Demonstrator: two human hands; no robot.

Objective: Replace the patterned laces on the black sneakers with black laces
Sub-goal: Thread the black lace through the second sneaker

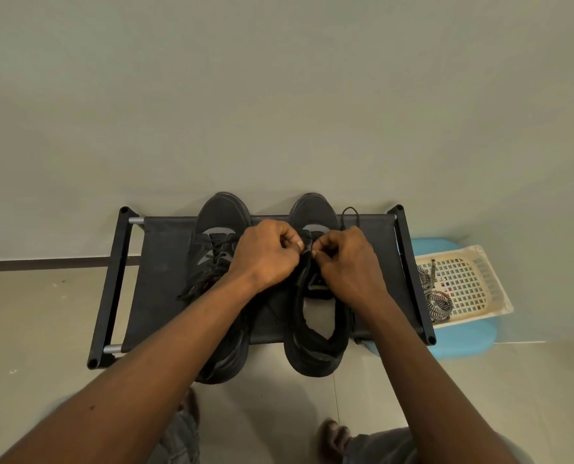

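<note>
Pale grey-green wall (279,95) meets a beige tiled floor (27,313), and against it stands a low black fabric shoe rack with metal rods (165,262). 2 shoes sit on it side by side, toes to the wall. The left black mesh sneaker (220,212) is laced in black, its heel covered by my forearm. Over the right black mesh sneaker (312,209), my left hand (265,256) and right hand (344,262) have curled fingers pinching a thin black lace (307,254). My knuckles hide which eyelet it enters. Right of the rack, black-and-white patterned laces (436,299) lie in a cream plastic lattice basket (473,283) on a blue plastic stool (463,339), both partly behind the frame.
</note>
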